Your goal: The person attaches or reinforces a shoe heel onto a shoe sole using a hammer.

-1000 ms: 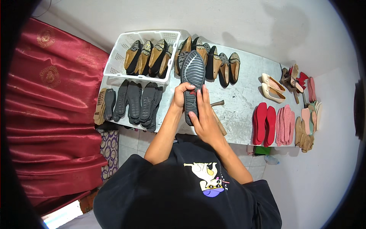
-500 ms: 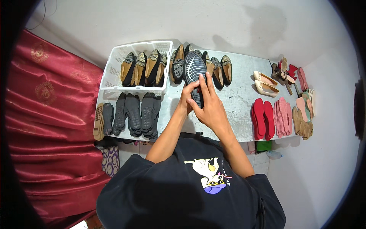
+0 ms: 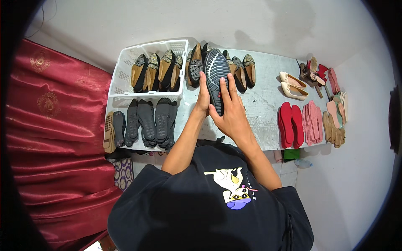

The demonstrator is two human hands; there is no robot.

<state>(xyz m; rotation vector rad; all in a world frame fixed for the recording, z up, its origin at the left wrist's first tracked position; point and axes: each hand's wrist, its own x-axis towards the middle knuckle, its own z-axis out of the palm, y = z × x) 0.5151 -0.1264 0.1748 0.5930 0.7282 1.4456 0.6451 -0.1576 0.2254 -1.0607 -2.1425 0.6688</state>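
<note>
A black shoe sole with a ridged tread is held up over the table, tread facing me and toe end pointing away. Whether an upper is attached underneath is hidden. My left hand grips its left edge, the thumb side pressed along it. My right hand holds the near right part, with fingers lying on the tread and the thumb at the heel end. Just behind the sole, several dark flat shoes with patterned fronts stand on the table, partly covered by it.
A white plastic basket holds several patterned flats. Stacked dark soles lie before it, beside tan soles. Rightward are cream flats, red insoles, pink insoles and tools with shoe parts. A red curtain hangs left.
My left hand has shifted from the sole's near part to its left edge, uncovering more tread. The right fingers have slid slightly, and the view has shifted a little.
</note>
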